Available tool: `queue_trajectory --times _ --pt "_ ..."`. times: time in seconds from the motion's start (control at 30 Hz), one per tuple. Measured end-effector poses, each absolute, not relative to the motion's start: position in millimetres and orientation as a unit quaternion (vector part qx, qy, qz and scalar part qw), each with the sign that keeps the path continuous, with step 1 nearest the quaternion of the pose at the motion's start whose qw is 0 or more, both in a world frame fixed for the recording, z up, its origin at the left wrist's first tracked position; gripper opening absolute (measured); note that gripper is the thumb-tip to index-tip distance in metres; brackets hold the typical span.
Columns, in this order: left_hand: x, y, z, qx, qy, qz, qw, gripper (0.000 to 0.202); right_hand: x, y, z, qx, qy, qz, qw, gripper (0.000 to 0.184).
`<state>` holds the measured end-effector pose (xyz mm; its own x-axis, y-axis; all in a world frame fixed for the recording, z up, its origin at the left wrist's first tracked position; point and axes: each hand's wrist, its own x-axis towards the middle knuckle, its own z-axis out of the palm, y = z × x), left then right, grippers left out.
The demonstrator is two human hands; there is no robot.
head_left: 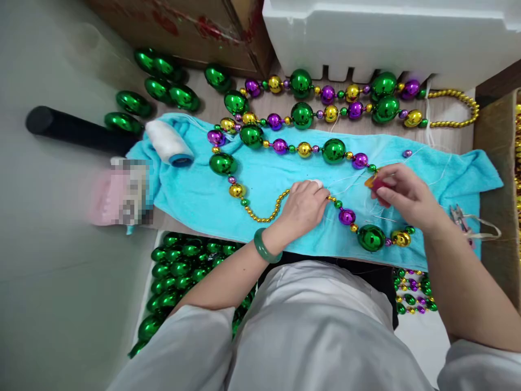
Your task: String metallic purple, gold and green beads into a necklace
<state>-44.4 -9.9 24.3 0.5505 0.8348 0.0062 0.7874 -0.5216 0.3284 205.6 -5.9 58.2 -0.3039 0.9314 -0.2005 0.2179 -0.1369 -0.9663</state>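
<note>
On a turquoise towel (195, 203), my left hand (305, 205) lies palm down with its fingers closed over the small gold beads of a bead necklace (260, 219). Gold, green and purple beads run out from both sides of it. My right hand (407, 195), raised to the right, pinches a small red object with an orange tip (376, 184); its kind is partly hidden by the fingers. Thin white threads (345, 187) stretch between the two hands. Near my right wrist lies a pair of metal snips (459, 218) with a ribbon loop.
A spool of white thread (169, 142) rests on the towel's left end. Behind lies another bead necklace (301, 115), before a white foam box (391, 41). Loose green beads (183, 98) sit at the back left; many more green beads (179, 269) fill a container below. Cardboard stands right (494, 179).
</note>
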Motion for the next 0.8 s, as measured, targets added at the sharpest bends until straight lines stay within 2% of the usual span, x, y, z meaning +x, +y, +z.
queue_trajectory --times 0.1,0.13,0.23,0.27,0.43,0.5,0.63,0.73,0.8 --pt "-47 -12 27 0.865 0.460 0.111 0.170 0.023 190 0 38 -0.510 -0.617 0.556 0.225 0.043" --pt "-48 -13 28 0.863 0.457 0.120 0.179 0.023 184 4 33 -0.518 -0.636 0.538 0.195 0.043" --pt "-50 -14 29 0.859 0.450 0.135 0.201 0.023 172 15 25 -0.543 -0.676 0.485 0.114 0.016" --pt "-51 -14 29 0.858 0.449 0.135 0.207 0.023 170 19 24 -0.560 -0.673 0.472 0.107 0.014" --pt "-56 -15 27 0.843 0.461 0.146 0.237 0.022 183 32 37 -0.686 -0.607 0.327 0.233 0.021" --pt "-57 -16 27 0.838 0.458 0.162 0.247 0.021 190 30 42 -0.639 -0.617 0.384 0.251 0.031" --pt "-58 -16 27 0.839 0.447 0.185 0.249 0.019 193 20 35 -0.501 -0.574 0.613 0.209 0.040" --pt "-57 -16 28 0.839 0.444 0.191 0.250 0.018 191 17 21 -0.495 -0.503 0.679 0.204 0.058" --pt "-57 -16 29 0.841 0.438 0.199 0.248 0.017 189 18 15 -0.485 -0.476 0.706 0.201 0.062"
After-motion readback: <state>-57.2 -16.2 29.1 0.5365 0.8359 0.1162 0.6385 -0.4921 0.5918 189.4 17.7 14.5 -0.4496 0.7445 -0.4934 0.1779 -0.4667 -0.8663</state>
